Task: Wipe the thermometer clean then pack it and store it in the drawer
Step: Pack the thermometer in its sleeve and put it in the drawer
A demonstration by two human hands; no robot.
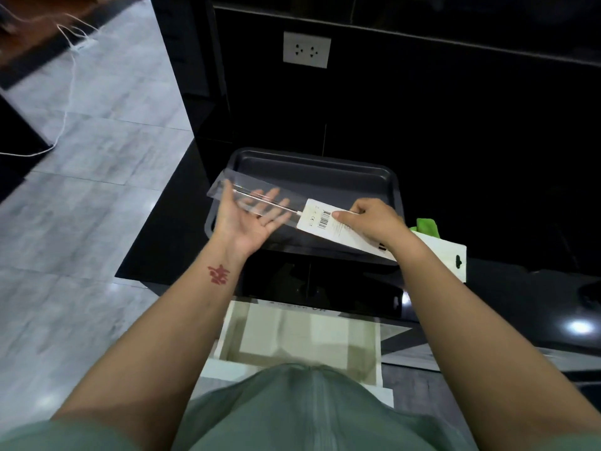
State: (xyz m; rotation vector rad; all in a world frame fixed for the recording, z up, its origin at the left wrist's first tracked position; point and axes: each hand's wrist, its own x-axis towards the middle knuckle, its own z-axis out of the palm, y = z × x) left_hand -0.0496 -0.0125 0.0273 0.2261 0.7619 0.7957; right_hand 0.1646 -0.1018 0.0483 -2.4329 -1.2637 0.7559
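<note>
A long clear plastic sleeve (227,187) with a thin glass thermometer (252,196) inside is held over a dark tray (312,167). A white card insert (328,219) with a barcode fills the sleeve's right end. My left hand (247,219) lies palm up under the sleeve's clear end, fingers spread behind the plastic. My right hand (370,219) pinches the card end between thumb and fingers. Below me an open drawer (299,340) shows a pale lined bottom.
The tray stands on a glossy black counter (156,242). A green cloth (427,227) and a white hang-tab package (445,258) lie right of the tray. A wall socket (306,49) sits on the black panel behind. Grey tiled floor (97,141) with a white cable lies left.
</note>
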